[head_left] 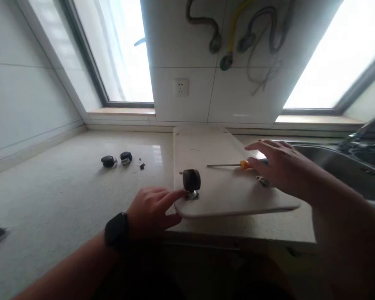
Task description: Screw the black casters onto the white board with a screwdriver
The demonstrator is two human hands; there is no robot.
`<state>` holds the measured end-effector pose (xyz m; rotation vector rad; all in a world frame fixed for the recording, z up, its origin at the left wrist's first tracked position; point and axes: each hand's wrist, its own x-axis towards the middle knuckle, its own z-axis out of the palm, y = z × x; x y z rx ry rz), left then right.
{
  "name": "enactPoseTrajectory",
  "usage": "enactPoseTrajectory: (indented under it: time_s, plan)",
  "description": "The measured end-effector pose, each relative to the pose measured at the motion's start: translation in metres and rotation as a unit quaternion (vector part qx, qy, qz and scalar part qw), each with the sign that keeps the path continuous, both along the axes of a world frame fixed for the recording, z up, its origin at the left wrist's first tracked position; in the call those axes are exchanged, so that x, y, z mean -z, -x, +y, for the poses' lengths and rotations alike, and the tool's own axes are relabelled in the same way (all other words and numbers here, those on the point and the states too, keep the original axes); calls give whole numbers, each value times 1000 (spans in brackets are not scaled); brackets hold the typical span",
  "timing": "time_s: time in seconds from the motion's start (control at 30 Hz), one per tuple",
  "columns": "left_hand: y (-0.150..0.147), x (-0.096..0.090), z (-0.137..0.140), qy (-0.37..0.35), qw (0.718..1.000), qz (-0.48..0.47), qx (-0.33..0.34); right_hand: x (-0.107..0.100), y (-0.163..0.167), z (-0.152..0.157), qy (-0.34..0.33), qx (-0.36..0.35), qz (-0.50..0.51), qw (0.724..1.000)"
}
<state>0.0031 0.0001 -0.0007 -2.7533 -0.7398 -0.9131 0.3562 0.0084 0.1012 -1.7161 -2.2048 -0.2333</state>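
A head-worn camera looks forward and down; the counter (65,187) near, the wall (187,109) farther off.

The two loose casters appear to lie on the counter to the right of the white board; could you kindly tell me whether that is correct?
Not quite: the side is wrong. The head view shows the two loose casters lying on the counter to the left of the white board.
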Motion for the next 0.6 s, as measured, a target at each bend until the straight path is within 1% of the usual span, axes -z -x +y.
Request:
enactPoseTrajectory:
  time_s: [0.1, 0.2, 0.3, 0.37, 0.43, 0.6]
  plan:
    - [-4, 2, 0, -4, 1000, -21, 1, -10, -13, 14, 85, 20, -12, 996]
    - [-6, 4, -1, -7, 999, -42, -11, -12, -17, 27, 150, 42, -13, 988]
    - [-8, 7, -4, -2, 998, -56, -24, -14, -18, 38, 233, 37, -10, 972]
    - [-10, 9, -6, 2, 997, -67, -34, -16, -22, 44, 274, 24, -4, 961]
    - [-12, 11, -7, 5, 996, -77, -41, -17, -27, 50, 293, 14, 1, 956]
    - [-14, 15, -8, 9, 995, -88, -48, -13, -42, 66, 300, -18, 38, 953]
